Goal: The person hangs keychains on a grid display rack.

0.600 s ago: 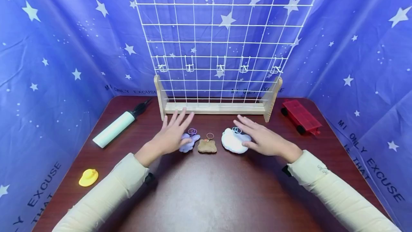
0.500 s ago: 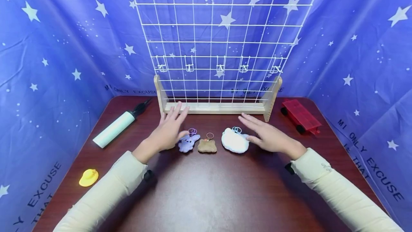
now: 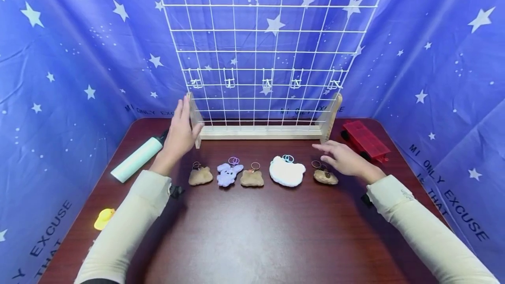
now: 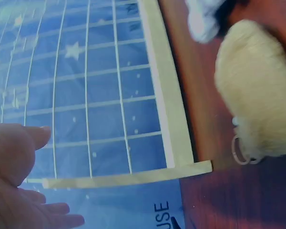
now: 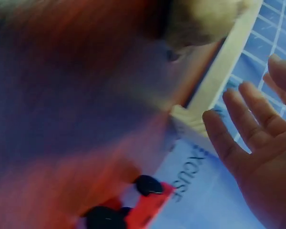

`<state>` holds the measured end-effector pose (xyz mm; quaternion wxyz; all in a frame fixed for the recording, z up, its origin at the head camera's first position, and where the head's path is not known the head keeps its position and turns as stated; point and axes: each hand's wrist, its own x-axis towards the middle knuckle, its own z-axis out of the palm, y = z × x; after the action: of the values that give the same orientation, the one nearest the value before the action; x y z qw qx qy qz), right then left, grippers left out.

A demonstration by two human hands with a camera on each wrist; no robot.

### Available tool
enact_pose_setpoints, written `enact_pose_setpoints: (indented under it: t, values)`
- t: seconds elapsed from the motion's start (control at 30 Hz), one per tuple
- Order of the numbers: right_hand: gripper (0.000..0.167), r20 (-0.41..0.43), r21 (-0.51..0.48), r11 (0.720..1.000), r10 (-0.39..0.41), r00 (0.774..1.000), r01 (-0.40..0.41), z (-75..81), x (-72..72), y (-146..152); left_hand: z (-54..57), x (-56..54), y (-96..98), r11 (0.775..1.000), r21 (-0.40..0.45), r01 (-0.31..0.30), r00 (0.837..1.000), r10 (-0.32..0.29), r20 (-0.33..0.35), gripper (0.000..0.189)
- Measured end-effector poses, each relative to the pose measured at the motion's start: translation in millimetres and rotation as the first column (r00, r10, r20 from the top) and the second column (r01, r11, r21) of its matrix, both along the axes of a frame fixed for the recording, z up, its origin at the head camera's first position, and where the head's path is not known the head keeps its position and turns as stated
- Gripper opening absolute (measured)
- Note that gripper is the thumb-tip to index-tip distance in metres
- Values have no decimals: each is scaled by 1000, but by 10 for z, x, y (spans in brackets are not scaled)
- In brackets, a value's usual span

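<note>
A row of plush keychains lies on the table. From left to right come a brown one (image 3: 200,176), a lavender rabbit (image 3: 227,176), a second brown one (image 3: 252,178), a white plump one (image 3: 286,172) and a brown one with a dark patch (image 3: 325,177). My left hand (image 3: 178,134), fingers extended, is beside the left wooden foot of the white wire grid rack (image 3: 256,51); whether it touches the foot I cannot tell. My right hand (image 3: 347,159) hovers by the rightmost keychain, its fingers spread in the right wrist view and holding nothing.
Several white hooks (image 3: 267,83) hang in a row on the grid. At left lie a pale green cylinder (image 3: 136,160) with a black end and a yellow rubber duck (image 3: 104,219), partly behind the sleeve. A red toy cart (image 3: 366,140) stands at right. Starry blue curtains surround the table.
My left hand has moved left and forward toward the rack's foot, uncovering the leftmost brown keychain. My right hand has shifted right, uncovering the rightmost one. The keychains keep their places.
</note>
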<state>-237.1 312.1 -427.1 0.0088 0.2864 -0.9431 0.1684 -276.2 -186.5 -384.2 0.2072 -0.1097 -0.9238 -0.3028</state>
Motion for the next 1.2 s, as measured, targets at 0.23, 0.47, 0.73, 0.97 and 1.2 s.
enact_pose_setpoints:
  t: [0.23,0.47,0.73,0.97,1.2]
  values:
    - [38,74,-30,1000,6,997,-4,-196,-176,111,102,-243,-77,981,168,-98,995,99,2,81]
    - [37,179,-22,999,31,983,-27,-321,-261,113,92,-422,-88,960,220,-171,985,163,51,73]
    - [32,157,-7,998,65,985,-64,-356,-280,116,27,-491,-47,948,258,-187,982,186,29,62]
    - [25,175,-11,1000,11,984,-9,-352,-263,111,39,-530,-45,937,269,-222,974,224,24,53]
    - [16,225,-21,999,30,974,-26,-373,-274,90,24,-548,-71,932,279,-232,971,237,18,49]
